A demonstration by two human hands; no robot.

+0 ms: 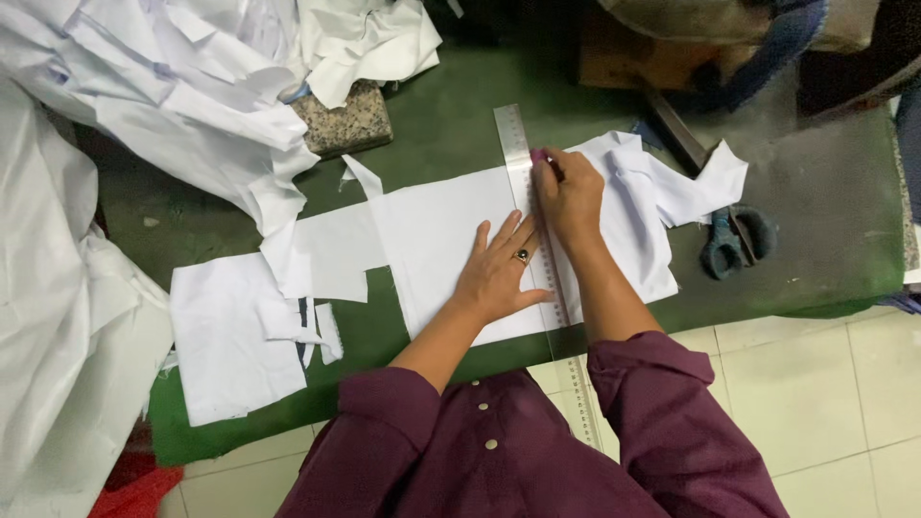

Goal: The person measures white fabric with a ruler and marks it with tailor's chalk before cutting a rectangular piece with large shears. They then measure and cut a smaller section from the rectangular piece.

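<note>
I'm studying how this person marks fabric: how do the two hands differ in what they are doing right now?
The left hand lies flat with fingers spread, pressing the ruler and white fabric; the right hand is curled around a small pink marker. The left hand wears a ring; none shows on the right hand. Both rest along the ruler's edge.

Shiny metal ruler (pixel 533 223), smooth and hard, under the left hand (pixel 499 273). Soft white cloth (pixel 441 245), matt and thin. Fuzzy green counter (pixel 441 115) cover, dull. Speckled rough stone block (pixel 342 120) at 10 o'clock. Dark metal scissors (pixel 734 240) with smooth plastic handles at 3 o'clock. Glossy floor tiles (pixel 825 384) at 5 o'clock.
</note>
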